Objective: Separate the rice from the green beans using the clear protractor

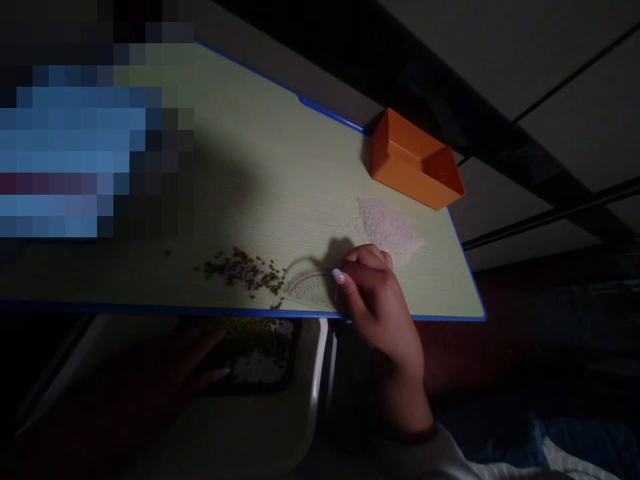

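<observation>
My right hand point(377, 300) is closed at the table's near edge, thumb pressed against curled fingers. It grips the right end of a clear plastic protractor point(311, 288), which lies flat on or just above the tabletop. Left of the protractor is a scattered patch of green beans point(245, 270) with pale grains among them. Beyond my knuckles sits a heap of whitish rice-like grains point(393, 230). In deep shadow below the edge, my left hand point(185, 367) has its fingers stretched out and apart over a dark tray point(250, 389) holding green beans and pale grains.
An orange open box point(413, 177) stands at the table's far right corner. The pale tabletop point(290, 173) has a blue rim. Under the near edge is a white bin point(300, 427) around the dark tray. Pixelation hides the upper left.
</observation>
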The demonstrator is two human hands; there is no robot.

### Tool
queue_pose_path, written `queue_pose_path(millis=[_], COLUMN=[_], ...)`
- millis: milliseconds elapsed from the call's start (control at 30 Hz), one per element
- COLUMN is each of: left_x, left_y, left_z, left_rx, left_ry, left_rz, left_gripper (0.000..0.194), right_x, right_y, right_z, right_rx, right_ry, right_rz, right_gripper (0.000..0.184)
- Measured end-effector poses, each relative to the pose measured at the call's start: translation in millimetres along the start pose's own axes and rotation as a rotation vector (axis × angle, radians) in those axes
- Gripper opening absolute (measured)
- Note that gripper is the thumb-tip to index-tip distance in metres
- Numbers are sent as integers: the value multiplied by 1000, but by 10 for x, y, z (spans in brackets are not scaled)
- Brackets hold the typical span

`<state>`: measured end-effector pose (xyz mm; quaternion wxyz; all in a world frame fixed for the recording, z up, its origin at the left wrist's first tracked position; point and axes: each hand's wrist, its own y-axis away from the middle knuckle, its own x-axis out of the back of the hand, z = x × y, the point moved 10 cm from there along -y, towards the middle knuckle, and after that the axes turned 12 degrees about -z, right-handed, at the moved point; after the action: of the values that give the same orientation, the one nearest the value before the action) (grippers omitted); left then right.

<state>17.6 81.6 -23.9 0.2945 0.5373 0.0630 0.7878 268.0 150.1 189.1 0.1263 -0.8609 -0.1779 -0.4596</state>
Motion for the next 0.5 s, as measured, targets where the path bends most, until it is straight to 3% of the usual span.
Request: queue_pose_path(millis=[500], left_x=[-110], left_y=[17], left_z=[-55], left_rx=[-10], left_ry=[-90], left_rz=[-15], left_gripper=[65], right_x=[-19], right_y=[1], right_z=[-69], right_rx=[42], right_ry=[24], right_rz=[-41], right_gripper=[34])
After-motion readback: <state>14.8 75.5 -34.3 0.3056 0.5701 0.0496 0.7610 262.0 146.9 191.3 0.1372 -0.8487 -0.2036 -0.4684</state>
